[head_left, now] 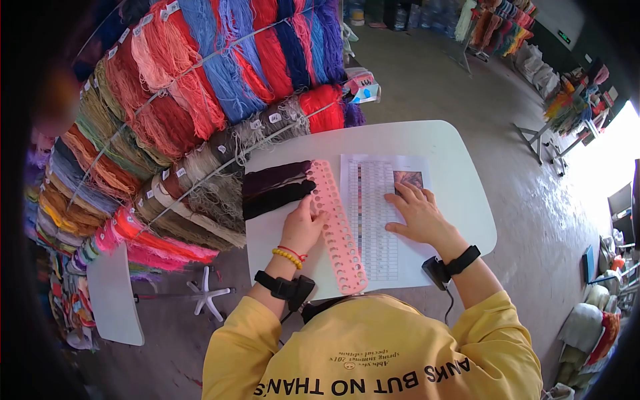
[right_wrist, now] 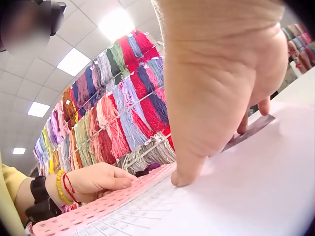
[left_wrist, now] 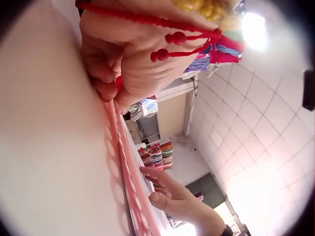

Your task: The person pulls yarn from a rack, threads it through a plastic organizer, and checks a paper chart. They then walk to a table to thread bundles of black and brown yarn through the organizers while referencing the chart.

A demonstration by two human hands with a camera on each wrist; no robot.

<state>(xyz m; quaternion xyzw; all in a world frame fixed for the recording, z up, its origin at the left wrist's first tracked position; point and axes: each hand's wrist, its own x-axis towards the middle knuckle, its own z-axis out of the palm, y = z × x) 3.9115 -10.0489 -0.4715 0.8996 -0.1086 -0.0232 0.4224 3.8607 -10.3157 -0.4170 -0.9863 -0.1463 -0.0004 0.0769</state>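
Observation:
A long pink thread card [head_left: 340, 233] with holes along both edges lies on the white table. My left hand [head_left: 305, 223] pinches its left edge, thumb over the holes and fingers curled below, as the left wrist view shows at close range. Black thread [head_left: 277, 200] and dark purple thread [head_left: 277, 175] hang from the card's far end, just beyond this hand. My right hand [head_left: 420, 217] rests with spread fingers on a printed chart sheet [head_left: 373, 260], fingertips by its small colour picture [head_left: 409, 179]. In the right wrist view, its thumb touches the paper.
The white table [head_left: 460, 167] has a rounded right end. Close on the left stands a rack of hanging yarn skeins [head_left: 233, 80] in many colours. A second small white table [head_left: 115, 293] is at lower left. More yarn racks [head_left: 500, 27] stand far off across the floor.

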